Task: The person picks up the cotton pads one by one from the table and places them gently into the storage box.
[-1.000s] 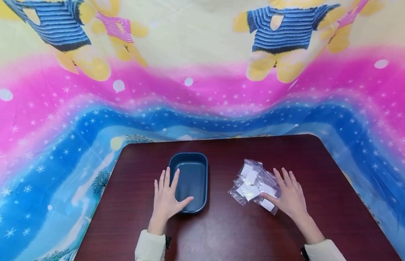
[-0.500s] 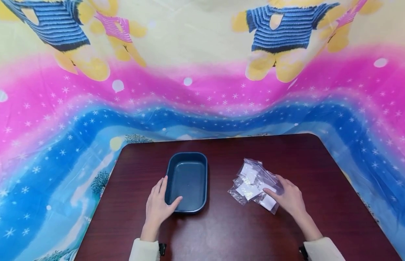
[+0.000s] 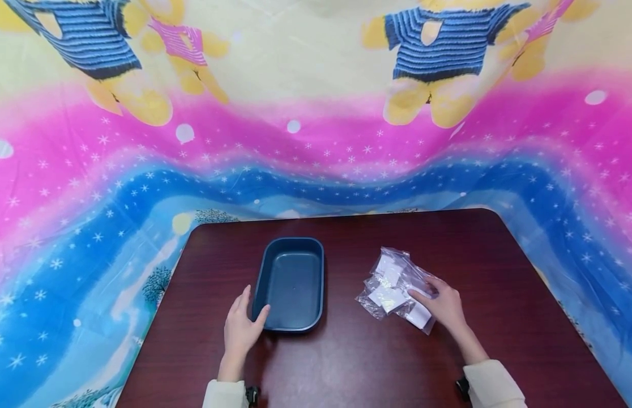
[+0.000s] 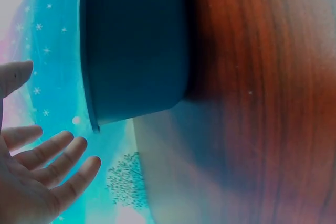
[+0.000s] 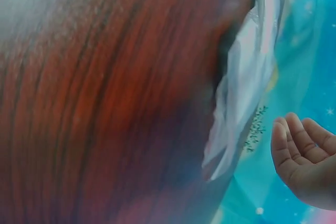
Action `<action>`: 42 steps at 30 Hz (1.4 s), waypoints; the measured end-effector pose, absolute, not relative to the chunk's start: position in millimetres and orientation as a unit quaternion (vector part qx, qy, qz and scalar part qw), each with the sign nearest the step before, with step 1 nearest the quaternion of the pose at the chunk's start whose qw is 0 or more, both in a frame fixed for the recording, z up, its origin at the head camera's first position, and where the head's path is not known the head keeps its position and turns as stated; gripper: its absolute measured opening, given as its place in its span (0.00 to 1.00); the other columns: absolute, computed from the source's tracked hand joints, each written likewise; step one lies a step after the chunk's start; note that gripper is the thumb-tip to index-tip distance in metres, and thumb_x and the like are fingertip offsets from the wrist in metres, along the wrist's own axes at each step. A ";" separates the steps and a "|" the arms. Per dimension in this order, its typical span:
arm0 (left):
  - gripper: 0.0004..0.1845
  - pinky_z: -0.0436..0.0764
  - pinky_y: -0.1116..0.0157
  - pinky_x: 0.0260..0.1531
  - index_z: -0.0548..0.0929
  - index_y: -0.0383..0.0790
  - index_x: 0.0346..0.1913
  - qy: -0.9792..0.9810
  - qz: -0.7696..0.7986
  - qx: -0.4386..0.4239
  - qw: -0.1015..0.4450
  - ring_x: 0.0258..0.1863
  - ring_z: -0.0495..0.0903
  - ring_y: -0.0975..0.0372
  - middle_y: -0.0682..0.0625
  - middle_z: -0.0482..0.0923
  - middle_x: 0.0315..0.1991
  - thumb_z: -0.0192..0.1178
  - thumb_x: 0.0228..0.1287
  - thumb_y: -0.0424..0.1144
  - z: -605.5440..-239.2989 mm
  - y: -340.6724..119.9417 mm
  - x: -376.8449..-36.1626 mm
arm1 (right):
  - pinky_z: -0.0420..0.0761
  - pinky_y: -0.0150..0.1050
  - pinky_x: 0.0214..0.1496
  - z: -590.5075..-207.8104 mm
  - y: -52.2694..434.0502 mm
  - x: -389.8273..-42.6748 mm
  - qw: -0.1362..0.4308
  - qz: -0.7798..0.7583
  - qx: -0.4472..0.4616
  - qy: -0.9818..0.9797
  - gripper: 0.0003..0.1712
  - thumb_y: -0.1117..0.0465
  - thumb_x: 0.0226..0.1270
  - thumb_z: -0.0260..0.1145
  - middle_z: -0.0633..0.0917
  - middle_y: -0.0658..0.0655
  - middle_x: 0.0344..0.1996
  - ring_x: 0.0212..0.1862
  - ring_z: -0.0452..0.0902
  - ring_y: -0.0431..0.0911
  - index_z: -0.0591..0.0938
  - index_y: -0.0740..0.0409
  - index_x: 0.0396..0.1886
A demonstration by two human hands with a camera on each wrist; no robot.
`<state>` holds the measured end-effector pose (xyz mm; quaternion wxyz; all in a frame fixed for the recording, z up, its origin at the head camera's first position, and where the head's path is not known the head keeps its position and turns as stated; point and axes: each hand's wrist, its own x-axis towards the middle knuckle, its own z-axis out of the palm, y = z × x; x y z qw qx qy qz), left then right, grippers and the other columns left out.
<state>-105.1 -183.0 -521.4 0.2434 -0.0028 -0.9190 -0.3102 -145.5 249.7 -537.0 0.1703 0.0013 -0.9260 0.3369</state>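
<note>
A dark blue-grey rectangular tray (image 3: 295, 289) sits on the table, left of centre. Just beside its near left side is my left hand (image 3: 240, 328), thumb and fingers spread apart. The left wrist view shows that hand (image 4: 47, 177) near the outer wall of the tray (image 4: 134, 45), holding nothing. To the right lies a loose pile of clear plastic bags (image 3: 389, 286) with white pieces inside. My right hand (image 3: 447, 309) hovers over the pile's right side, fingers bent loosely. In the right wrist view, that hand (image 5: 304, 163) appears apart from the bags (image 5: 244, 77).
The dark red-brown wooden table (image 3: 341, 368) has rounded far corners. A patterned cloth (image 3: 316, 147) with bears and snowflakes hangs behind it and around its sides.
My left hand has drawn back leftward and down from over the tray to its side. My right hand's fingers have bent inward and come lower at the bags. Tray and bags look unmoved.
</note>
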 end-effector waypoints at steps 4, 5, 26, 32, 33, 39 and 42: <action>0.31 0.77 0.48 0.36 0.72 0.29 0.57 -0.914 -0.336 0.027 0.227 0.41 0.77 0.47 0.37 0.78 0.43 0.67 0.49 0.38 -528.2 -185.7 -103.9 | 0.73 0.55 0.46 -544.6 249.9 -150.1 0.145 0.350 -0.017 -0.925 0.33 0.53 0.44 0.74 0.82 0.69 0.38 0.43 0.76 0.62 0.79 0.72 0.45; 0.30 0.77 0.48 0.37 0.72 0.28 0.57 -0.912 -0.344 0.034 0.219 0.40 0.77 0.47 0.36 0.78 0.42 0.67 0.50 0.37 -529.7 -186.3 -103.4 | 0.72 0.56 0.48 -546.5 249.7 -151.2 0.138 0.354 -0.023 -0.925 0.34 0.52 0.44 0.74 0.81 0.70 0.39 0.46 0.74 0.63 0.78 0.72 0.46; 0.22 0.83 0.62 0.31 0.68 0.22 0.58 -0.803 -0.570 0.162 0.064 0.44 0.77 0.46 0.29 0.74 0.48 0.54 0.62 0.27 -546.3 -179.8 -95.9 | 0.59 0.63 0.47 -577.1 228.7 -157.2 0.102 0.272 -0.050 -0.956 0.47 0.44 0.39 0.74 0.73 0.71 0.54 0.55 0.57 0.63 0.73 0.71 0.55; 0.22 0.83 0.61 0.33 0.68 0.23 0.59 -0.801 -0.573 0.164 0.054 0.46 0.76 0.46 0.28 0.73 0.49 0.53 0.62 0.28 -548.5 -181.4 -97.0 | 0.60 0.61 0.45 -578.5 230.0 -157.9 0.102 0.260 -0.042 -0.959 0.39 0.49 0.42 0.74 0.76 0.67 0.52 0.54 0.59 0.63 0.76 0.67 0.53; 0.22 0.83 0.61 0.33 0.68 0.22 0.58 -0.802 -0.571 0.164 0.054 0.46 0.76 0.46 0.28 0.73 0.49 0.54 0.62 0.28 -548.3 -181.7 -97.1 | 0.60 0.61 0.45 -577.8 230.1 -158.3 0.099 0.260 -0.042 -0.960 0.38 0.50 0.43 0.74 0.76 0.67 0.52 0.54 0.59 0.62 0.76 0.67 0.52; 0.22 0.83 0.62 0.33 0.69 0.24 0.58 -0.804 -0.568 0.167 0.058 0.46 0.77 0.46 0.29 0.74 0.49 0.54 0.62 0.28 -548.2 -180.8 -97.2 | 0.61 0.59 0.45 -575.8 228.8 -160.6 0.117 0.262 -0.052 -0.957 0.27 0.57 0.45 0.73 0.80 0.65 0.45 0.51 0.64 0.62 0.81 0.67 0.45; 0.22 0.83 0.63 0.32 0.69 0.24 0.58 -0.803 -0.568 0.168 0.062 0.45 0.77 0.47 0.30 0.74 0.48 0.55 0.61 0.28 -548.6 -180.1 -96.8 | 0.62 0.57 0.43 -577.4 228.1 -161.2 0.147 0.264 -0.057 -0.952 0.18 0.61 0.43 0.72 0.83 0.63 0.38 0.47 0.68 0.60 0.84 0.65 0.37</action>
